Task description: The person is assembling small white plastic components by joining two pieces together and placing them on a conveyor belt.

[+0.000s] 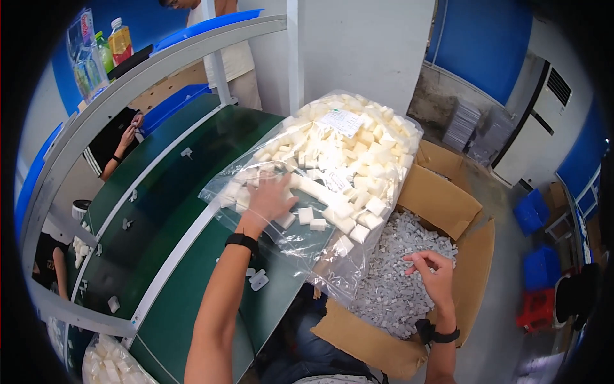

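Observation:
A big clear plastic bag (294, 246) full of cream-white foam-like blocks (368, 144) lies across the table's right end, its mouth toward me. My left hand (270, 197) reaches into the bag's near left part, fingers spread over some blocks; whether film lies over the fingers is hard to tell. Over an open cardboard box (441, 198) on the right hangs my right hand (435, 275), thumb and fingertips pinched together. Anything between them is too small to make out. Many small grey plastic pieces (390, 281) fill that box below the hand.
On the green conveyor table (173, 192) lie scattered small white parts (258, 280), with metal rails (173, 275) along it. Co-workers' hands (130, 131) work at the far left. Another bag of white blocks (112, 361) sits lower left. Blue bins (542, 267) and a red stool (536, 310) stand right.

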Tool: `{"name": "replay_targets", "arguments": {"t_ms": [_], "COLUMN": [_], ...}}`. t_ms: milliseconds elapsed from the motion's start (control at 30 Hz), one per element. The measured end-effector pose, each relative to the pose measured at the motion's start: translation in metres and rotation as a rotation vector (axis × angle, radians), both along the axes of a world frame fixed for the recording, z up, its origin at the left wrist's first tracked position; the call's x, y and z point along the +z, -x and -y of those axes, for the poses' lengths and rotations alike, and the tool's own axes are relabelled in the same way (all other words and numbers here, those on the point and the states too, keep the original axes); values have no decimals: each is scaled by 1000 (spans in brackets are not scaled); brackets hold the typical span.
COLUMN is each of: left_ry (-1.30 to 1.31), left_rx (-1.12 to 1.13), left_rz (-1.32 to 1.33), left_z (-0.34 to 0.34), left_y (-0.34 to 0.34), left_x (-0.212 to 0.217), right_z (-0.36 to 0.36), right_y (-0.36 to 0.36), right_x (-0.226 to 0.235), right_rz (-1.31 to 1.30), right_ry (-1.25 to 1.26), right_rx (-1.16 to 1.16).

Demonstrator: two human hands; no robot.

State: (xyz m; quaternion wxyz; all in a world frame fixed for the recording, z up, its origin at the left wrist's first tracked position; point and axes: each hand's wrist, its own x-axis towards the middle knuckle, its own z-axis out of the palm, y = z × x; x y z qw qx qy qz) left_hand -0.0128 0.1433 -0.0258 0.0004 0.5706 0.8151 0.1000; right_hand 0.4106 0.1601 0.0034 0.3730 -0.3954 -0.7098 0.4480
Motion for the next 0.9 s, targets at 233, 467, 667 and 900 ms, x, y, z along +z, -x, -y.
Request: {"name": "replay_targets", "arguments": {"t_ms": [233, 467, 667, 900], "left_ry": [31, -313, -69, -167], "left_rx": [-56, -19, 9, 46], "left_rz": [1, -10, 474, 85], "left_z": [55, 134, 146, 160], "left_y": [-18, 14, 47, 94], "left_x": [3, 33, 28, -1], "right_z": [2, 7, 5, 4], "right_y": [16, 3, -11, -16], "right_x": [-7, -10, -4, 34], "right_rz": [36, 19, 21, 128], "right_ry": [-6, -30, -28, -119], "right_rx": [86, 74, -9, -89]}}
